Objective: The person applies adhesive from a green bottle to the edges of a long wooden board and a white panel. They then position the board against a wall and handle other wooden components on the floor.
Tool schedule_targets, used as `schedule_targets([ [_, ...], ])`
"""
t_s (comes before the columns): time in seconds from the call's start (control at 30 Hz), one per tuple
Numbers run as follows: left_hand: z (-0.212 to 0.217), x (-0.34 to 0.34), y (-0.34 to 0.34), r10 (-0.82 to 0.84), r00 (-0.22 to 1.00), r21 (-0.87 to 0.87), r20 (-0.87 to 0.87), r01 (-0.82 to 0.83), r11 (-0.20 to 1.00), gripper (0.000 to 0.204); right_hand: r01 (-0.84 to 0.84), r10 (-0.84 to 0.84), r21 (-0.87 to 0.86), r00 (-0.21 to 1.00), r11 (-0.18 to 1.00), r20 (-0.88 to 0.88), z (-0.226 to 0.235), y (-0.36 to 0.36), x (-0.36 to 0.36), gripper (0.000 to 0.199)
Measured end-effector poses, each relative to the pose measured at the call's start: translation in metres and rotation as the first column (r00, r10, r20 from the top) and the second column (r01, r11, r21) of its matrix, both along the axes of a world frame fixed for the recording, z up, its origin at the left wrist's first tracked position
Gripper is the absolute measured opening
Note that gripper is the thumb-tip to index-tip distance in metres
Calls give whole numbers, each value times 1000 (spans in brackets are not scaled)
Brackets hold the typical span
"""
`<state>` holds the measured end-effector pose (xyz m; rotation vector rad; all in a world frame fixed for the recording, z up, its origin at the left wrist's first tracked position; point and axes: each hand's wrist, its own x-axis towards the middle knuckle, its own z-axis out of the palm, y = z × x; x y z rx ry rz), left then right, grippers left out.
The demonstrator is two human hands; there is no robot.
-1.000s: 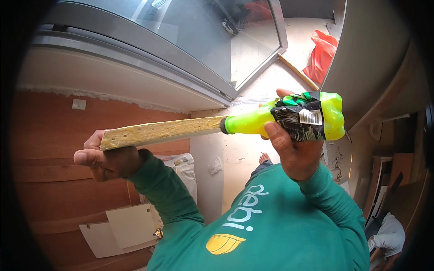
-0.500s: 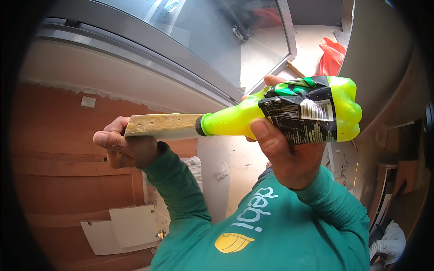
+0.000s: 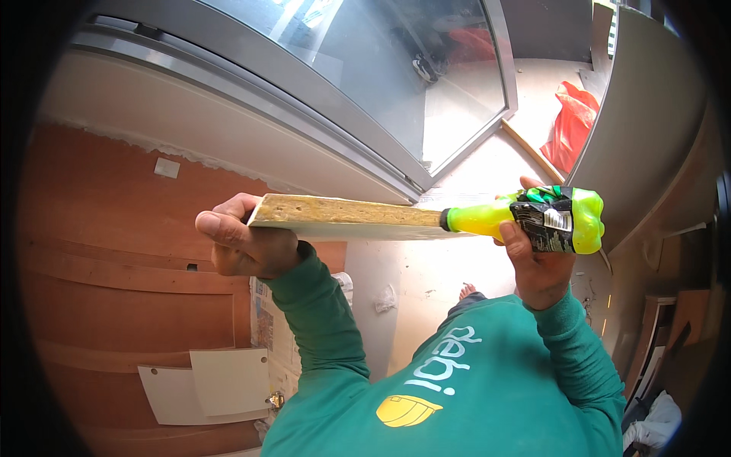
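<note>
Hands have swung level since a moment ago: we now hold the wooden board (image 3: 346, 215) nearly horizontal, with the neon-yellow glue bottle (image 3: 533, 221) lower than before, its nozzle meeting the board's right end. Our left hand (image 3: 244, 244) pinches the board's left end from below. Our right hand (image 3: 537, 263) wraps around the bottle, right of the board, forearm raised.

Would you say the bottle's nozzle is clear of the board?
No, the bottle in the right hand has its nozzle against the board edge.
</note>
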<state>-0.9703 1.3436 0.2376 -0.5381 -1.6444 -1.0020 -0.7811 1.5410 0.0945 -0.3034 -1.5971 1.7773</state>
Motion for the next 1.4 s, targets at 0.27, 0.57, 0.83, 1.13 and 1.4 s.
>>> schedule_targets([
  [0.27,-10,-3,11,-19,1000,-86,-2,19,996,67,-30,26,-16,980,999,-197,42,-6,-18,54],
  [0.57,-15,-6,22,-44,999,-126,-3,43,991,60,-137,185,131,846,982,-500,115,-14,-59,56],
  [0.83,-19,-16,18,-78,997,-84,13,79,993,60,-249,261,81,906,965,-332,98,3,-30,57],
  [1.13,-6,-17,13,-54,994,45,92,50,998,57,117,-100,-308,992,944,71,-22,58,27,39],
  [1.4,31,-17,10,136,990,10,-27,-136,991,68,218,-219,-409,975,886,44,-53,49,34,39],
])
